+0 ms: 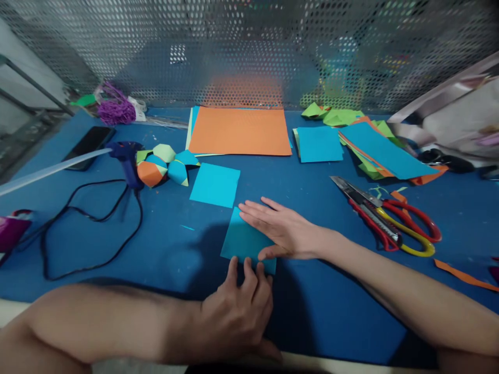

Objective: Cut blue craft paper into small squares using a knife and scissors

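Note:
A square blue sheet of paper (244, 238) lies on the table in front of me. My right hand (286, 231) rests flat over its right side, fingers stretched out and partly covering it. At the paper's near edge, the bent, slightly spread fingertips of my left hand (244, 304) touch down; that thumb is partly hidden below. Just beyond, a second blue square sheet (216, 185) lies flat, one corner close to the first. Neither hand is gripping anything.
Left are folded paper pieces (166, 165), a blue glue gun (128, 158) with its cord, and a phone (91, 147). Orange sheets (239, 132) lie at the back. Right are blue squares (318, 144), paper strips (384, 148), scissors (409, 228) and a box cutter (368, 215).

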A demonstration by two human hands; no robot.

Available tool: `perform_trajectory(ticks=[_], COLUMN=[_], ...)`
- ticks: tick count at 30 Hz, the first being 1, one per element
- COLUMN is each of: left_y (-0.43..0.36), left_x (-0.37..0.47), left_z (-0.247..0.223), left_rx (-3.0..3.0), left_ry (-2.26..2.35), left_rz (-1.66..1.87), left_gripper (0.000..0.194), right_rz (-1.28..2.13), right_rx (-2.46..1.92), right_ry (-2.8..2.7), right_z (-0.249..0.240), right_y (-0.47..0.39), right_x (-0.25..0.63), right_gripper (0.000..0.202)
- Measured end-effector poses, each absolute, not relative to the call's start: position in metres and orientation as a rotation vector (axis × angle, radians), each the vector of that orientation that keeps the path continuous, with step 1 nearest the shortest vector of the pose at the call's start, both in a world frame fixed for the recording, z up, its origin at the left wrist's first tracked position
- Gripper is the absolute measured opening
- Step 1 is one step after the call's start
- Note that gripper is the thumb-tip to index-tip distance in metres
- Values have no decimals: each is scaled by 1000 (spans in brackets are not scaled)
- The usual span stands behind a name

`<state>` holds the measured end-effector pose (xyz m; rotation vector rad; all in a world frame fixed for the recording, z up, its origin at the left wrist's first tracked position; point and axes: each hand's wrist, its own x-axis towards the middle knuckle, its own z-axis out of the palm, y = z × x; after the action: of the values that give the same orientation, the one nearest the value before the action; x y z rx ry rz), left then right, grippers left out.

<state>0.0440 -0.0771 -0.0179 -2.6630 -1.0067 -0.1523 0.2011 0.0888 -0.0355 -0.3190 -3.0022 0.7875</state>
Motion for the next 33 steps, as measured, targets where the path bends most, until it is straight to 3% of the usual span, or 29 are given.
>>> perform_trajectory(ticks=[7,17,22,29,33], left_y=[-76,-72,-72,-52,-38], left_x=[42,40,39,27,19], left_z=[-18,-23,-26,-22,-24], left_rx=[-2645,-2614,-2599,-2484,-2416], left_ry=[-993,-1097,-966,-968,-1117], left_rz=[-167,-397,-589,-642,-612], left_gripper=[84,59,38,25,38], right_rz=[539,1024,1044,636,340], right_rx=[-480,-697,-778,-986,-1185], right_ry=[-2996,-2369,-2190,-2225,-2266], right_z=[-40,-42,-45,-15,2], right_y=[101,113,111,111,106], right_x=[201,213,208,243,296], right_gripper=[94,78,68,43,39])
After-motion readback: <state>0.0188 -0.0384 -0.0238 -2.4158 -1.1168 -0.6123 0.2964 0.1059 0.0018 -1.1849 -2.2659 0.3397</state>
